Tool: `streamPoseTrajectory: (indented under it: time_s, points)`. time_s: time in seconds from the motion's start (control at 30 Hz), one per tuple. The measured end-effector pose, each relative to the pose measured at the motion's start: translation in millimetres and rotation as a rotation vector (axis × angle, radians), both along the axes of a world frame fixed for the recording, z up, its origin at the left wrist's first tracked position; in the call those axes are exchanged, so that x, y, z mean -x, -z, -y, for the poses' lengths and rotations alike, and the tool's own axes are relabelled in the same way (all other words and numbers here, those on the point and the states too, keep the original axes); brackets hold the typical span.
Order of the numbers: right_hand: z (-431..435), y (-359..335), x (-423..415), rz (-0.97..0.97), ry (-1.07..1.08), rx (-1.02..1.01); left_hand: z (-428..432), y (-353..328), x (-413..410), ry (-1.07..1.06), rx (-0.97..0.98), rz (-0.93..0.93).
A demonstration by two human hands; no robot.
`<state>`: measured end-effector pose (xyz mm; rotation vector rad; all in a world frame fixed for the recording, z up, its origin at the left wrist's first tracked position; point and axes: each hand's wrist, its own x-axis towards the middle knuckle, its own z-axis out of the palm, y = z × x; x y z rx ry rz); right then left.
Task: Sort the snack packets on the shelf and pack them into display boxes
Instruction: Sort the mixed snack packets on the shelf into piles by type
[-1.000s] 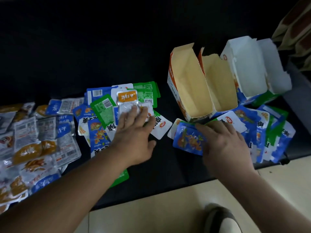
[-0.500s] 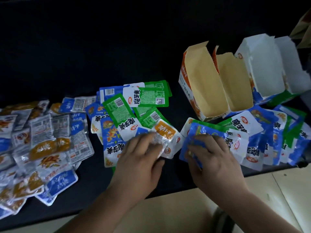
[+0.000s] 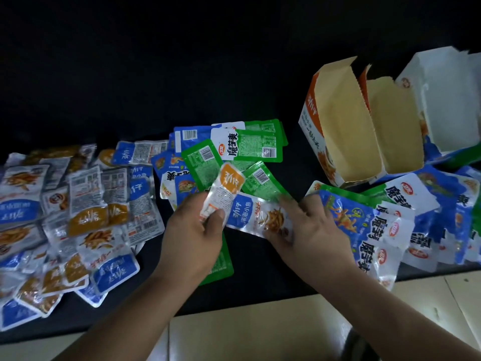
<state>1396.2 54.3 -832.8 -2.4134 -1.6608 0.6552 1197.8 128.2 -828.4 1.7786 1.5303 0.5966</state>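
Sorting snack packets on dark shelf (image 3: 260, 277): left hand (image 3: 192, 238) pinches orange-topped packet (image 3: 227, 187) by lower end, between thumb and curled fingers. Right hand (image 3: 312, 230) grasps right end of blue-labelled fish packet (image 3: 256, 217), whose left end overlaps orange-topped packet. Green packets (image 3: 256, 144) heaped just behind both hands. Clear-and-blue pile (image 3: 78, 204) spread at far left; blue-and-white pile (image 3: 406, 217) beside right hand. Open display boxes (image 3: 346, 131) stand side by side at back right.
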Motion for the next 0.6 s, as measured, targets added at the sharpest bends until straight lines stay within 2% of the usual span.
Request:
streamPoseTrajectory:
  time_s: [0.17,0.37,0.43,0.5,0.57,0.6]
  points:
    - [-17,-5,2,-0.006,0.111,0.005,17,-18,10,-0.149,0.084,0.177]
    - [-19,-8,1,-0.082,0.146,-0.169,20,-18,17,-0.179,0.131,0.221]
    - [-20,-11,2,-0.303,0.244,-0.211,20,-19,15,-0.21,0.174,0.258]
    - [-21,-23,11,-0.589,0.387,-0.23,21,-24,9,-0.234,0.31,0.409]
    - [-19,-33,25,-0.82,0.418,-0.162,24,-29,0,-0.251,0.443,0.55]
    - [-17,-37,32,-0.881,0.389,-0.122,26,-30,-5,-0.249,0.456,0.554]
